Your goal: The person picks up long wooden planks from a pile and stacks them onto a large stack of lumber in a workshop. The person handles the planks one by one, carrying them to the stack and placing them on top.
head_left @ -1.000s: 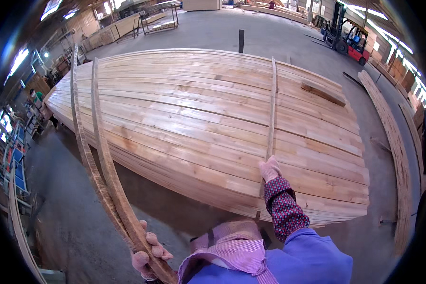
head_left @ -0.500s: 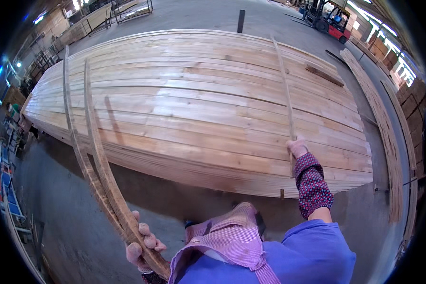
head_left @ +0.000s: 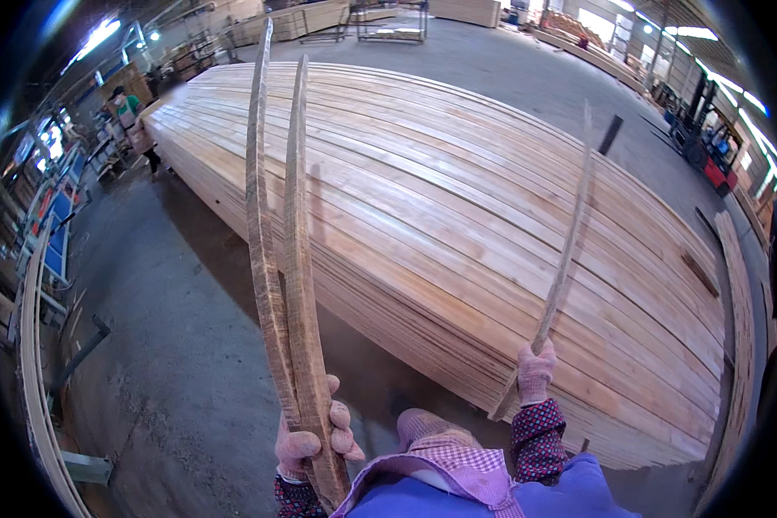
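Observation:
My left hand point(head_left: 297, 444), in a pale glove, is closed round two long rough wooden strips. The left strip point(head_left: 258, 173) and the right strip point(head_left: 297, 190) rise together from my grip and spread apart toward their far ends. My right hand point(head_left: 536, 371), also gloved, grips a third thin wooden strip point(head_left: 566, 255) close to its near end. This strip slants over the large stack of planed boards point(head_left: 423, 198), its far end reaching past the far edge; it looks raised off the boards.
A short wood piece point(head_left: 700, 274) lies on the stack's right part. More long boards point(head_left: 735, 319) lie along the right side. Beyond stand a red forklift point(head_left: 708, 147) and a dark post point(head_left: 610, 135). Another person point(head_left: 132, 116) stands by the stack's far left end.
My view has swung left. The strip in my right hand has shifted left across the stack and appears lifted. My left hand still holds its two strips, now more upright in view.

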